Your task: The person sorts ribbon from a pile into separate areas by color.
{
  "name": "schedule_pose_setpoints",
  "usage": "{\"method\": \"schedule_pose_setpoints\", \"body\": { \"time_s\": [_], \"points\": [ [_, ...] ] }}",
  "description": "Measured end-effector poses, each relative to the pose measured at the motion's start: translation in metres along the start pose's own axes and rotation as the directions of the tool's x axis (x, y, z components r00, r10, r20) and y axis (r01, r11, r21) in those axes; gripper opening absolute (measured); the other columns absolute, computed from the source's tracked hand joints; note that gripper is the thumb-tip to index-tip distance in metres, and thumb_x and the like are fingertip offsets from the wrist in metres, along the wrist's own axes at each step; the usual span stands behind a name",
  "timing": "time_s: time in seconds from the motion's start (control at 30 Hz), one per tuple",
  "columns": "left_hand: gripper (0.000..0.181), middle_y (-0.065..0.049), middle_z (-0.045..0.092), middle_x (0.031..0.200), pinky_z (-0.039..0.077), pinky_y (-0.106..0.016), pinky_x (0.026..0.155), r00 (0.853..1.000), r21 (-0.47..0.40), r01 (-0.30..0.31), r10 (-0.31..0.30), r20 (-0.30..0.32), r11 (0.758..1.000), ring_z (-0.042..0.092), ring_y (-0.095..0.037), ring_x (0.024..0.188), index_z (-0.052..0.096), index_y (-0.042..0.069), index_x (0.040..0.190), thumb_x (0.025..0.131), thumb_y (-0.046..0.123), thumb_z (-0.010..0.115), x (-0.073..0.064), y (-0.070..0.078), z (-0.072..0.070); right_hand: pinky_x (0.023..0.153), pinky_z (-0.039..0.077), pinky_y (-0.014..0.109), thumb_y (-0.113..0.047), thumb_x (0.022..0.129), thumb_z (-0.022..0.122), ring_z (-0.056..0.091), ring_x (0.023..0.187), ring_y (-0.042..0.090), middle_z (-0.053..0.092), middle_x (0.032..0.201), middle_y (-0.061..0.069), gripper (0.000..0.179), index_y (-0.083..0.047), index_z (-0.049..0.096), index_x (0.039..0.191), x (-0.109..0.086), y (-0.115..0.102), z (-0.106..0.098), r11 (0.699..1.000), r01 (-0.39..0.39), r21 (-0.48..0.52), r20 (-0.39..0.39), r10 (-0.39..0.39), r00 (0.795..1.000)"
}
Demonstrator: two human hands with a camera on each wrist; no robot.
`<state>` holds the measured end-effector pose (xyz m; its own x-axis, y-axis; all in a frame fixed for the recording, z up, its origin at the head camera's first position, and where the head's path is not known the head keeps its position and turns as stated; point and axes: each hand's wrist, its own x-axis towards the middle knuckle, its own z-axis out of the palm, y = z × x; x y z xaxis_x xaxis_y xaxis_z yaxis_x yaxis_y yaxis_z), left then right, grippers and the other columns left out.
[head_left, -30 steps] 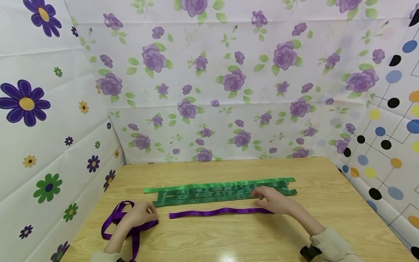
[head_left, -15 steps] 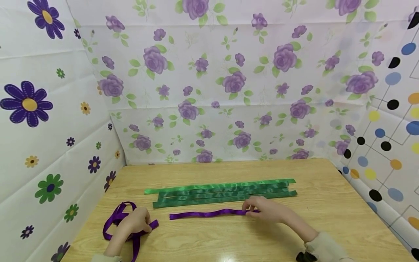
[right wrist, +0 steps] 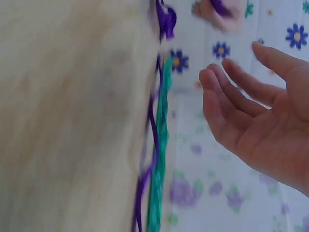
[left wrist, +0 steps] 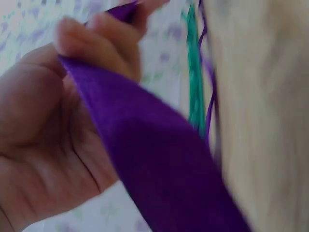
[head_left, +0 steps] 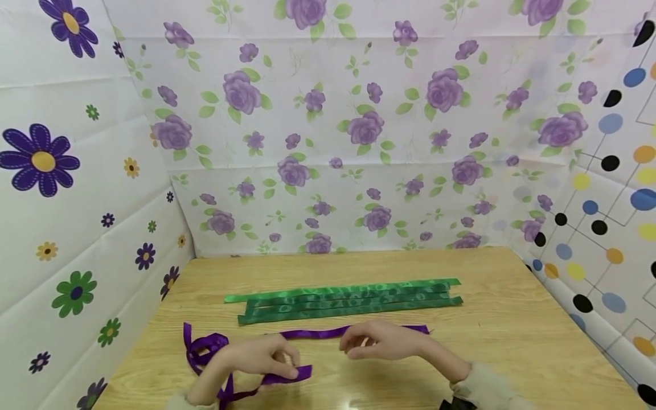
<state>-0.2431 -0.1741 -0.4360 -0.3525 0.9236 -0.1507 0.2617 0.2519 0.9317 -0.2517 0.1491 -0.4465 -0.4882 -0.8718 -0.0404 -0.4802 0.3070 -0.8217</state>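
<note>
My left hand (head_left: 258,354) pinches a long purple ribbon (left wrist: 145,130) between thumb and fingers, a short end sticking out to the right in the head view. The rest of this ribbon trails back to a loose tangle (head_left: 217,340) at the left of the table. A separate cut strip of purple ribbon (head_left: 312,334) lies crosswise behind both hands, partly covered by them in the head view. My right hand (head_left: 386,340) hovers in front of that strip, fingers loosely bent and holding nothing, as the right wrist view shows. Several green ribbon strips (head_left: 353,299) lie side by side farther back.
The wooden table (head_left: 492,359) meets a floral cloth wall (head_left: 338,210) at the back. Daisy-print cloth (head_left: 118,245) hangs along the left, dotted cloth (head_left: 594,245) along the right.
My left hand has lifted the long purple ribbon's end and drawn it right and nearer to me, pulling the tangle along. My right hand has let go of the cut strip and moved left.
</note>
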Motion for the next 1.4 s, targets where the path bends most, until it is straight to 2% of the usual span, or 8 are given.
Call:
{"method": "schedule_pose_setpoints", "body": {
  "time_s": [0.1,0.17,0.27,0.5,0.83,1.0,1.17,1.4],
  "points": [
    [0.023,-0.028,0.05,0.059,0.037,-0.013,0.045,0.994,0.053,0.001,0.005,-0.11,0.999,0.044,-0.004,0.039,0.066,-0.002,0.091,0.097,0.018,0.058,0.021,0.007,0.015,0.085,0.055,0.034,-0.03,0.102,0.049,0.065,0.103,0.013,0.065,0.119,0.017,0.035,-0.011,0.057,0.13,0.009,-0.008,0.011,0.985,-0.017,0.174,0.051,0.008,0.999],
    [0.024,-0.031,0.059,0.067,0.044,-0.015,0.046,0.985,0.067,0.012,0.0,-0.173,0.998,0.052,-0.022,0.039,0.067,0.001,0.087,0.096,0.022,0.06,0.032,0.011,0.024,0.08,0.057,0.045,-0.028,0.101,0.051,0.068,0.097,0.025,0.067,0.114,0.019,0.035,-0.007,0.06,0.127,0.013,-0.012,0.017,0.963,-0.025,0.267,0.057,0.01,0.998],
    [0.025,-0.032,0.064,0.072,0.052,-0.02,0.049,0.972,0.077,0.003,0.015,-0.236,0.997,0.057,-0.045,0.049,0.067,0.004,0.084,0.095,0.025,0.061,0.044,0.013,0.033,0.067,0.053,0.058,-0.027,0.098,0.057,0.069,0.078,0.035,0.071,0.098,0.02,0.028,-0.007,0.068,0.114,0.016,-0.015,0.022,0.953,-0.02,0.302,0.002,0.02,1.0],
    [0.026,-0.026,0.067,0.073,0.054,-0.023,0.056,0.951,0.073,0.006,0.017,-0.31,0.997,0.062,-0.036,0.053,0.07,-0.002,0.092,0.095,0.022,0.061,0.048,0.01,0.033,0.058,0.051,0.059,-0.027,0.096,0.06,0.061,0.061,0.034,0.067,0.076,0.003,0.019,-0.012,0.071,0.098,0.001,-0.009,0.01,0.966,-0.062,0.25,-0.096,0.088,0.991],
    [0.026,-0.029,0.065,0.081,0.054,-0.026,0.059,0.934,-0.006,0.001,-0.003,-0.358,1.0,0.063,-0.008,0.059,0.07,-0.004,0.103,0.097,0.019,0.058,0.002,-0.001,0.009,0.054,0.052,0.026,-0.021,0.099,0.055,0.058,0.062,0.006,0.057,0.073,0.02,0.023,-0.002,0.066,0.102,-0.054,0.014,-0.043,0.975,-0.029,0.22,-0.214,0.078,0.974],
    [0.024,-0.027,0.065,0.078,0.056,-0.034,0.055,0.919,0.006,-0.033,0.033,-0.393,0.999,0.062,-0.003,0.058,0.068,-0.006,0.105,0.097,0.014,0.058,-0.028,-0.003,-0.004,0.054,0.05,0.029,-0.023,0.1,0.054,0.052,0.059,0.01,0.052,0.072,0.011,0.023,-0.004,0.066,0.103,-0.083,0.023,-0.063,0.977,-0.091,0.191,-0.279,0.143,0.949],
    [0.018,-0.016,0.063,0.071,0.052,-0.034,0.047,0.892,0.046,0.029,-0.005,-0.453,0.998,0.058,-0.003,0.054,0.066,-0.003,0.1,0.097,0.013,0.058,-0.054,-0.003,-0.015,0.059,0.051,0.031,-0.024,0.1,0.053,0.056,0.064,0.015,0.058,0.08,0.007,0.024,-0.004,0.064,0.105,-0.108,0.028,-0.076,0.974,-0.135,0.183,-0.285,0.184,0.941],
    [0.014,-0.035,0.049,0.07,0.044,-0.025,0.043,0.877,0.029,0.026,-0.009,-0.481,0.999,0.049,0.001,0.051,0.062,-0.007,0.096,0.096,0.003,0.052,-0.088,-0.001,-0.02,0.061,0.05,0.033,-0.018,0.102,0.048,0.057,0.066,0.017,0.057,0.078,-0.001,0.023,0.001,0.061,0.106,-0.135,0.026,-0.088,0.975,-0.108,0.196,-0.31,0.166,0.936]
  ]
}}
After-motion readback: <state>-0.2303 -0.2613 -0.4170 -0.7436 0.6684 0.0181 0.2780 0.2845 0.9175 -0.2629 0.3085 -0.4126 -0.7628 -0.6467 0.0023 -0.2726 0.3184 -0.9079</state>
